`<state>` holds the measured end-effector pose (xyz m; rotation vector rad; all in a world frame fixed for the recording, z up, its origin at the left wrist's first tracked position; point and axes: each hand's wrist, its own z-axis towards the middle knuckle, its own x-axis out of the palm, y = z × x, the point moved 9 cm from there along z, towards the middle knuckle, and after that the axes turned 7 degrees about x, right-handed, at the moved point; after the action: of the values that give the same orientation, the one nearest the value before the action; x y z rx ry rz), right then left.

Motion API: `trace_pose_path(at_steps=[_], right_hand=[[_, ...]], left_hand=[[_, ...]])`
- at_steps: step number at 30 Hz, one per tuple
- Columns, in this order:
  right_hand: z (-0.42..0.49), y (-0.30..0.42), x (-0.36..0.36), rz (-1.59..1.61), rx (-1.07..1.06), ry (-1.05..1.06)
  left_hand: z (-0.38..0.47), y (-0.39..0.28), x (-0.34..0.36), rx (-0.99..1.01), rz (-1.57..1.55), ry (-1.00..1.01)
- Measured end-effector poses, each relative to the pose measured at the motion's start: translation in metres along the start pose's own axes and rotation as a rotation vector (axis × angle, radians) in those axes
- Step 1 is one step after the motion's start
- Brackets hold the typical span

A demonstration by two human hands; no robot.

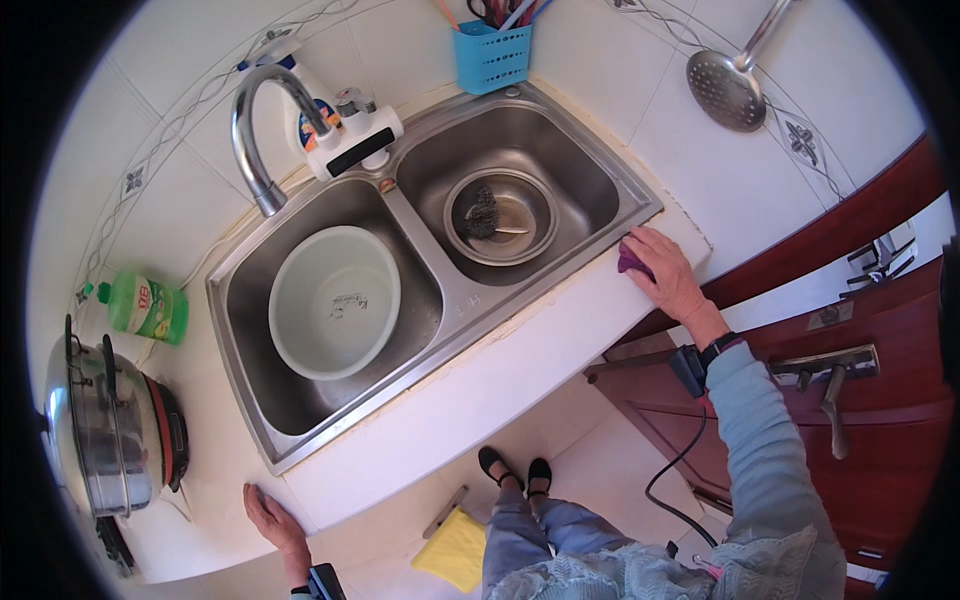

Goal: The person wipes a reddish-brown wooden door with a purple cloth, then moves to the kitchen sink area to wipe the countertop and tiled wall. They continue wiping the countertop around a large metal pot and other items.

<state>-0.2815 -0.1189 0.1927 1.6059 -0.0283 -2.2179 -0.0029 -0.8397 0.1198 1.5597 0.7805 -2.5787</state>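
My right hand (666,276) presses a crumpled purple cloth (632,262) onto the white counter (465,409) near its right end. The double-bowl steel sink (454,304) lies just beyond that cloth. At the counter's front left, my left hand (276,526) rests by the edge and holds nothing. A pale plastic basin (337,300) sits in the left bowl. In the right bowl stands a round metal pan (536,217) with a dark steel-wool scourer (482,213) inside.
A curved chrome faucet (247,142) arches over the left bowl. Green detergent bottle (146,307) and steel pot (112,427) stand on the left. A blue utensil basket (493,58) is at the back; a skimmer (727,91) hangs right. The red door (885,465) is close by my right arm.
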Motion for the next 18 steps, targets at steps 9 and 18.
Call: trace_pose_path(at_steps=[9,18], right_hand=[[0.0,0.01,0.005,0.031,0.08,-0.253],[-0.029,0.202,0.041,0.191,-0.118,-0.175]], left_hand=[[0.001,-0.022,-0.005,0.066,0.067,-0.001],[0.003,-0.028,-0.005,0.059,0.094,-0.005]])
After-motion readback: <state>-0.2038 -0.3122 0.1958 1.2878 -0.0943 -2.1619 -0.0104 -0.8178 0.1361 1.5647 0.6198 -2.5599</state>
